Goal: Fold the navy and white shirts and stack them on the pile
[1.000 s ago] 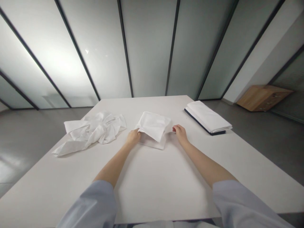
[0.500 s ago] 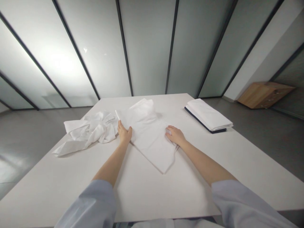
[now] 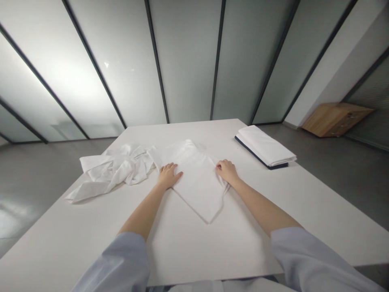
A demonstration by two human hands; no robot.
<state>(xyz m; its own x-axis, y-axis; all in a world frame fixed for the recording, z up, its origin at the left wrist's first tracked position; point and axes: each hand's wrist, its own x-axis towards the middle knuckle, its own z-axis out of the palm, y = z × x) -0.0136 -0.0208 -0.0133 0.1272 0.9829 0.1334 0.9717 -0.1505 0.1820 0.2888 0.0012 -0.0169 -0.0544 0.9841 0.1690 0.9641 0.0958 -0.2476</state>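
Note:
A thin white cloth [image 3: 197, 178] lies partly folded in the middle of the table, with one corner pointing towards me. My left hand [image 3: 169, 176] rests on its left edge, fingers spread and palm down. At the opposite edge, my right hand [image 3: 226, 170] has its fingertips pinched together on the fabric. Close beside the cloth on the left is a crumpled pile of white fabric [image 3: 121, 166]; it is hard to see whether the two touch.
The white table [image 3: 237, 251] runs out ahead of me. Near its right edge lies a folded white stack [image 3: 266, 144] with a dark layer [image 3: 253, 156] underneath. A wooden cabinet [image 3: 330, 119] stands on the floor at the right, and frosted glass panels [image 3: 185, 61] form the far wall.
The cloth's raised far part has sunk flatter. My left hand has shifted right and now lies spread on the fabric. My right hand's fingers have drawn together at the right edge.

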